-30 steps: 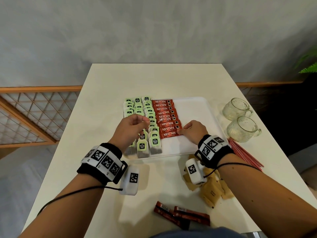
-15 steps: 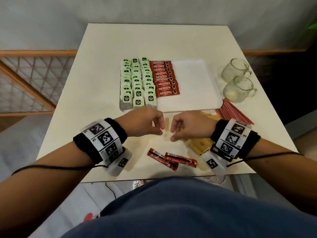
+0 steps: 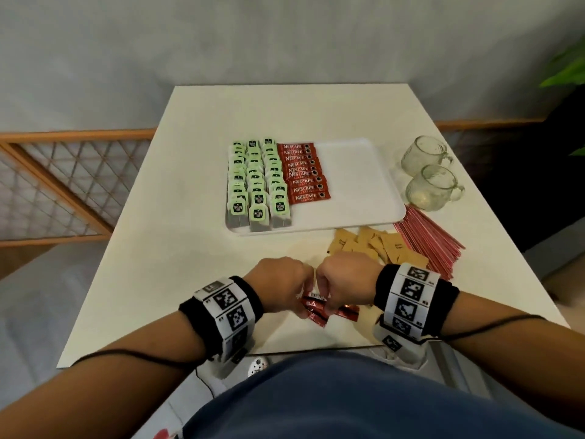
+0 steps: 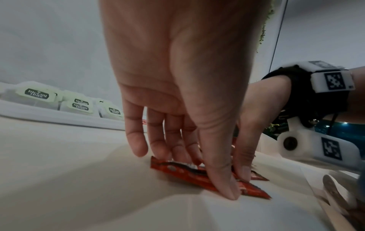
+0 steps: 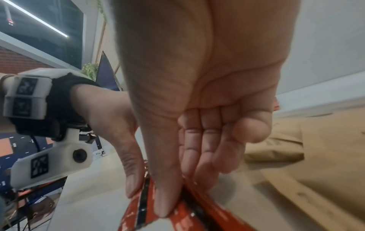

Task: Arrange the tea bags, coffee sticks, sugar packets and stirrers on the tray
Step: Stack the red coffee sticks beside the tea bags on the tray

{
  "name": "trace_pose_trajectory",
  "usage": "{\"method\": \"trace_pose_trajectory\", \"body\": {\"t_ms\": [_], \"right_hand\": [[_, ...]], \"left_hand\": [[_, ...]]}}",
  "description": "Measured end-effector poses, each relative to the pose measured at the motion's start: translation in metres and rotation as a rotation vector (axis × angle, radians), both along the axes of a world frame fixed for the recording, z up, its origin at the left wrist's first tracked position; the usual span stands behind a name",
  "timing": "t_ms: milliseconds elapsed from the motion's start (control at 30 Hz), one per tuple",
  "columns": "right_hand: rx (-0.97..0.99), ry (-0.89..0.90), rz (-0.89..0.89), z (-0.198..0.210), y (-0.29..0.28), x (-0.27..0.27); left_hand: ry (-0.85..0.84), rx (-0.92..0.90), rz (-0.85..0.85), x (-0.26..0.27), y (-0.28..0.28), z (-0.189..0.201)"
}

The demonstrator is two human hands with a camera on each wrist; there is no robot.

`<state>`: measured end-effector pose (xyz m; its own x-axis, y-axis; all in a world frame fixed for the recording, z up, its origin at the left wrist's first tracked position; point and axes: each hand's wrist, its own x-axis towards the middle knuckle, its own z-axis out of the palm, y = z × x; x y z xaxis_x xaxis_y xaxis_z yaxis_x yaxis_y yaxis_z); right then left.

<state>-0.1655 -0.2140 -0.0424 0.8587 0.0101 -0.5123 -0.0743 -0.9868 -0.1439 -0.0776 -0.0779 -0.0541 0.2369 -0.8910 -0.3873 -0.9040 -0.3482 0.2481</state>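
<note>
Loose coffee sticks (image 3: 319, 307) lie in a small overlapping heap at the near edge of the table (image 3: 177, 248), and both hands have closed in on them: the left hand (image 3: 278, 288) has its thumb and fingertips pressed down on one end of the red packets, the right hand (image 3: 343, 286) pinches the neighbouring stick between thumb and forefinger, its other fingers curled loosely inward. How many sticks are in the heap cannot be counted for certain, since the hands cover most of them. Farther off, the white tray (image 3: 357, 185) already carries three columns of tea bags (image 3: 258, 182) on its left side and a column of coffee sticks (image 3: 305, 174) just beside them, while its right half is bare. Brown sugar packets (image 3: 376, 245) sit in a loose pile on the table just near of the tray, with red stirrers (image 3: 427, 242) fanned out to their right; two glass mugs (image 3: 427, 175) stand off the tray's right edge. The step in hand appears to be gathering the last coffee sticks; the next move calls for squaring them up, lifting them clear and laying them label up at the near end of the coffee column.
</note>
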Motion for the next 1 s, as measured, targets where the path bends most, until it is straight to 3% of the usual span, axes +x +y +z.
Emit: {"method": "trace_pose_trajectory", "body": {"t_ms": [200,333,433,533,667,833,933,1000], "right_hand": [[-0.004,-0.097,-0.056,0.006,-0.001,0.013],[0.162,-0.170,-0.221,0.018,-0.016,0.026],[0.315,-0.230,-0.299,0.026,-0.032,0.039],[0.548,-0.318,-0.407,0.027,-0.043,0.051],[0.535,-0.501,-0.401,0.022,-0.054,0.064],[0.479,-0.733,-0.294,0.015,-0.058,0.071],[0.461,-0.784,-0.245,0.014,-0.060,0.074],[0.565,-0.760,-0.309,0.017,-0.061,0.075]], "left_hand": [[0.040,0.007,0.092,0.015,-0.006,-0.006],[0.099,-0.090,0.152,0.037,-0.003,0.002],[0.239,-0.225,0.242,0.057,-0.002,0.015],[0.522,-0.338,0.536,0.073,-0.009,0.029],[0.718,-0.540,0.794,0.078,-0.020,0.040],[1.003,-0.592,0.857,0.074,-0.028,0.042],[1.010,-0.615,0.882,0.076,-0.031,0.038],[0.986,-0.665,0.911,0.078,-0.032,0.036]]}}
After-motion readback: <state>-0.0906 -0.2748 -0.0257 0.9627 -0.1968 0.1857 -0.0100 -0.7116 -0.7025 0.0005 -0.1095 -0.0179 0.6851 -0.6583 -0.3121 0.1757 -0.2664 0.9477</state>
